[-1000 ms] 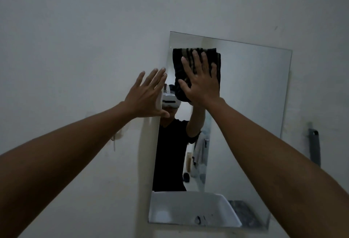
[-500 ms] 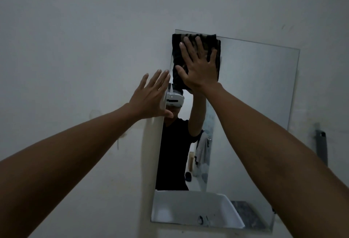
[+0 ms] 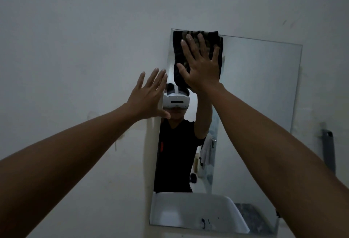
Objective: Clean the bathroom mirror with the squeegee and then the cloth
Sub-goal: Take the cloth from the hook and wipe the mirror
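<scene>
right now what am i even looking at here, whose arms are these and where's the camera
The camera sits on a person's head, looking forward, so the two bare arms reaching out are that person's own. There is just this one view. In front is a white wall with a mirror on it. The right hand is spread flat, pressing a dark cloth against the mirror's top left corner to wipe it. The left hand is open and holds nothing; it lies at the mirror's left edge, seemingly to brace. In the glass you see the person's reflection wearing the white headset, and a sink below. The grey thing on the wall at the right may be the squeegee, but I cannot tell.
</scene>
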